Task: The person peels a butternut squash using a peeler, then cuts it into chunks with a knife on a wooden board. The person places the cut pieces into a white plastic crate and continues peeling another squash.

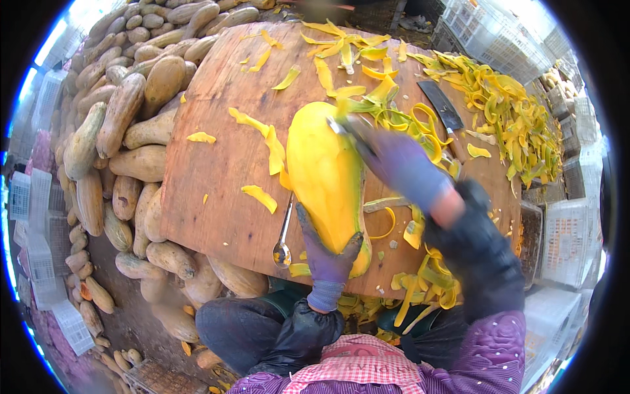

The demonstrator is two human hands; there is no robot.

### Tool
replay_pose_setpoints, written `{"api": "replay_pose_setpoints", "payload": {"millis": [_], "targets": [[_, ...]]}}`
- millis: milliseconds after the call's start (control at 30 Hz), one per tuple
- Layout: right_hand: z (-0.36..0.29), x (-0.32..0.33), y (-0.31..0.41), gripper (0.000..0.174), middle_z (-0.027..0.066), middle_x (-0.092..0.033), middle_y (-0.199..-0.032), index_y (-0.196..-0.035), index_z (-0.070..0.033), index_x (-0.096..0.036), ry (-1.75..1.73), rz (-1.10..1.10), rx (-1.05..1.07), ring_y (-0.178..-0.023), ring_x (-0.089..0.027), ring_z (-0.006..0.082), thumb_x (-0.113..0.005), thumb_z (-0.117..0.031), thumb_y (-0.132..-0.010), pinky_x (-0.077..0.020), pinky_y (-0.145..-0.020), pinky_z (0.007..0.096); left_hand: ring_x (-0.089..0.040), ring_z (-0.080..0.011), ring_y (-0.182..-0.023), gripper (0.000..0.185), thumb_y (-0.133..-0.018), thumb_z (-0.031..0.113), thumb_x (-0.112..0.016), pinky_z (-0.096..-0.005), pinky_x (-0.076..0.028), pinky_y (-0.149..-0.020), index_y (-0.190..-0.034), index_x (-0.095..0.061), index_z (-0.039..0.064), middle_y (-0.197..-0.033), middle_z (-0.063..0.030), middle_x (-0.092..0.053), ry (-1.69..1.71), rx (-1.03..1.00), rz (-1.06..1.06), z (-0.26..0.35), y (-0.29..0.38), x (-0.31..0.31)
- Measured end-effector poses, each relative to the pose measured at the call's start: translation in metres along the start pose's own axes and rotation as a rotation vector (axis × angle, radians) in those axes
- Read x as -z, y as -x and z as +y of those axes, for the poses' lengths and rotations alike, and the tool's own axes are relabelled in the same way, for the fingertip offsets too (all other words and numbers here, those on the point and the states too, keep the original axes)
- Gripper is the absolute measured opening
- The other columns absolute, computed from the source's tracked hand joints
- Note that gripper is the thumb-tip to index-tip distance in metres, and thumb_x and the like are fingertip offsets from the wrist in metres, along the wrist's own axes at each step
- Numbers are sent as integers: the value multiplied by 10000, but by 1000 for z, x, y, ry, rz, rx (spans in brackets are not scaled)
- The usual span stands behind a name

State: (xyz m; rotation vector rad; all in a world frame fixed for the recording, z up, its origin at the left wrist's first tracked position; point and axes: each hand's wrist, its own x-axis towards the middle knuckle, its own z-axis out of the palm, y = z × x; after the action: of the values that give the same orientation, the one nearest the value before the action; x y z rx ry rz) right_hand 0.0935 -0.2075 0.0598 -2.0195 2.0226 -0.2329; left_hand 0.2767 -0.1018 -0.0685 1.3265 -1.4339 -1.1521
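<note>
A large, mostly peeled yellow squash (pixel 320 167) lies lengthwise on the wooden board (pixel 221 162), with green skin along its right side. My gloved left hand (pixel 329 251) cups its near end, thumb and fingers on either side. Blurred by motion, my gloved right hand (pixel 398 157) grips a metal peeler (pixel 339 125) against the upper right of the squash. A metal spoon (pixel 282 248) lies left of the squash. To the right, a cleaver (pixel 441 106) with a wooden handle rests among curled peels (pixel 379 96).
Unpeeled squashes (pixel 123 113) are heaped along the left side. A thick pile of peels (pixel 512 113) covers the board's far right. White plastic crates (pixel 566 241) stand at the right, and more crates (pixel 44 246) line the left edge. Peel strips also lie near my knees.
</note>
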Motion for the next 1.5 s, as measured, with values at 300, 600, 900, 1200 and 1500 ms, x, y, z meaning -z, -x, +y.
{"api": "replay_pose_setpoints", "payload": {"millis": [300, 600, 900, 1200, 1500], "targets": [[21, -14, -15, 423, 168, -659, -951, -1426, -220, -475, 60, 205, 172, -732, -674, 356, -482, -235, -1003, -546, -647, 470, -320, -354, -1444, 1177, -692, 137, -839, -426, -309, -1171, -1582, -82, 2, -1592, -234, -239, -46, -73, 18, 5, 0, -3], [39, -33, 124, 547, 167, -680, -1042, -1489, -228, -437, -30, -74, 48, -782, -685, 368, -569, -192, -959, -556, -720, 441, -323, -361, -1442, 1167, -713, 168, -847, -422, -296, -1175, -1574, -84, -26, -1592, -249, -233, 94, 20, 0, -3, 6, -3], [101, -78, -90, 397, 172, -628, -1304, -1408, -95, -534, -721, -166, 123, -924, -672, 310, -454, -161, -1025, -539, -744, 386, -234, -354, -1495, 1090, -790, 324, -823, -411, -229, -1210, -1581, -142, 12, -1607, -230, -232, -79, -70, 69, -13, 4, -2], [115, -161, 26, 451, 226, -678, -1192, -1427, -11, -495, -300, 366, 145, -907, -685, 362, -433, -278, -1069, -528, -750, 405, -202, -362, -1507, 1133, -786, 318, -790, -405, -226, -1215, -1604, -39, 91, -1626, -215, -180, -98, 7, -18, -24, 1, -7], [50, -161, 260, 362, 233, -689, -1117, -1323, -23, -595, -296, 85, 54, -864, -697, 355, -526, -166, -997, -548, -714, 442, -285, -397, -1461, 974, -847, 363, -769, -437, -247, -1205, -1553, -212, -13, -1566, -257, -293, 19, -168, 71, -33, -4, -9]]}}
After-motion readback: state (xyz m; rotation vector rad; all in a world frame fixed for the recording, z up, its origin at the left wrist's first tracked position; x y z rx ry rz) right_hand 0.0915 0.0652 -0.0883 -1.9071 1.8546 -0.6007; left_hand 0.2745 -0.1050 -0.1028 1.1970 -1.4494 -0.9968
